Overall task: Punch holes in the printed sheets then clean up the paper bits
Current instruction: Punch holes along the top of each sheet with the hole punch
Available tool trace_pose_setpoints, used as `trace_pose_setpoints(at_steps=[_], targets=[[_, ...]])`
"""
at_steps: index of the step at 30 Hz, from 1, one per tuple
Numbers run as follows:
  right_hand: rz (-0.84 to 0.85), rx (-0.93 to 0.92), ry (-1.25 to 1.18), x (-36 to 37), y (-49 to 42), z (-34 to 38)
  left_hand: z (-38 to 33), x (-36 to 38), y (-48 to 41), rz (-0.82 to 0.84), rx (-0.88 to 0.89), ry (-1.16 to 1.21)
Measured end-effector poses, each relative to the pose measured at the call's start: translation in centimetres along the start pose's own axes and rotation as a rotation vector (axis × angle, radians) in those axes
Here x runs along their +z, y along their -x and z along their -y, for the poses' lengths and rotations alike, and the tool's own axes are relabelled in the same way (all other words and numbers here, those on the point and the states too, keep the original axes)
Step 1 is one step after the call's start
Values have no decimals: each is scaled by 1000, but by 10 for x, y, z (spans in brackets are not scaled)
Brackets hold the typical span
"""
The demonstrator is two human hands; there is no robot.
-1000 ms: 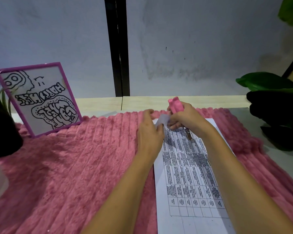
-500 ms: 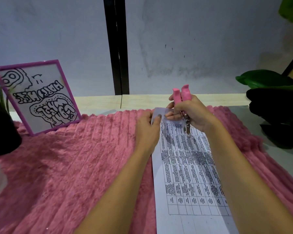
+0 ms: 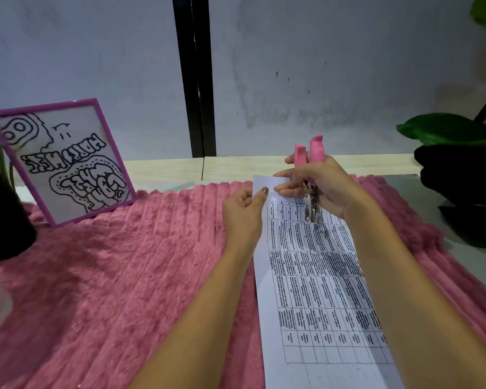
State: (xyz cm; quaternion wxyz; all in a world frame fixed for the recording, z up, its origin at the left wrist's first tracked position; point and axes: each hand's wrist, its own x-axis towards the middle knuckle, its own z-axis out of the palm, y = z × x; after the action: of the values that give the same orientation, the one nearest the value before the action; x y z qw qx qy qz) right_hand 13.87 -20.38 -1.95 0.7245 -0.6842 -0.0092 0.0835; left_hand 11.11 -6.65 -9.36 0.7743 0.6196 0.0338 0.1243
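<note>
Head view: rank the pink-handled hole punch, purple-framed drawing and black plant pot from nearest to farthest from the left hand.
1. Pink-handled hole punch, gripped in the right hand, just right of the left hand.
2. Purple-framed drawing, back left.
3. Black plant pot, far left edge.

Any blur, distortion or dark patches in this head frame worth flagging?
Head view: wide-angle bending tilts the black post; print on the sheet is too soft to read; the plant at right is nearly black; the punch is fairly sharp.
</note>
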Motion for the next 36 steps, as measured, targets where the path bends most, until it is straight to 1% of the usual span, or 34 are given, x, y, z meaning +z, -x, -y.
trace_pose_setpoints(at_steps=[5, 7, 9, 11, 13, 14, 18, 22, 24, 28, 32, 36], targets=[[16, -5, 31, -2, -1, -1, 2, 0, -1, -11, -2, 1], [6, -6, -9, 0, 1, 0, 2, 0, 0, -6, 4, -7], [-25, -21, -163, 5, 2, 2, 3, -1, 0, -12, 23, -23], [-98, -53, -394, 8, -1, 2, 5, -1, 2, -14, 65, -50], [-169, -110, -545, 7, -5, 3, 5, 0, 3, -9, 107, -78], [-177, -141, -593, 6, -5, 4, 4, 1, 4, -6, 117, -83], [-123, -236, -731, 10, -8, 14, 2, 4, 4, -11, 138, -101], [-141, -295, -756, 21, -24, 28, 3, 3, 4, -21, 158, -132], [-145, -331, -697, 25, -33, 35, 3, 4, 4, -10, 144, -118], [-61, -349, -581, 32, -47, 36, 6, 4, 3, 0, 136, -109], [-42, -382, -576, 37, -50, 20, 6, 4, 2, -5, 137, -95], [-54, -445, -634, 40, -50, 16, 5, 3, 2, 5, 119, -78]])
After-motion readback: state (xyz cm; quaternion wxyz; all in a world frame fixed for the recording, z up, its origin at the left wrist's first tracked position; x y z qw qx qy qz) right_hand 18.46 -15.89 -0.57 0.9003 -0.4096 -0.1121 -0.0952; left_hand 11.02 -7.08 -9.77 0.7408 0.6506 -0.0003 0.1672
